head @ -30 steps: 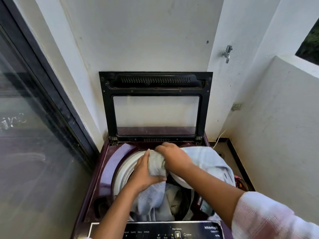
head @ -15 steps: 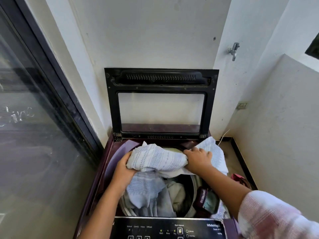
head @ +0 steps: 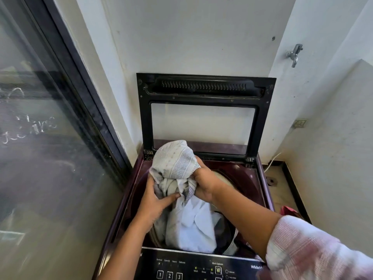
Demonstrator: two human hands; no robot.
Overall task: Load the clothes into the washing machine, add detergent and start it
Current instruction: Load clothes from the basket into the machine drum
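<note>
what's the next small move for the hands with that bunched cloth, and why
Probably push the cloth down into the drum and let go. The left hand and right hand both grip its bunched top above the opening, while its lower part hangs inside the drum and the lid stands open.

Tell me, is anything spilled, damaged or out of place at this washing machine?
Nothing stands out. The left hand and right hand grip a bunched pale cloth over the tub; the lid stands upright, and no spill shows.
</note>
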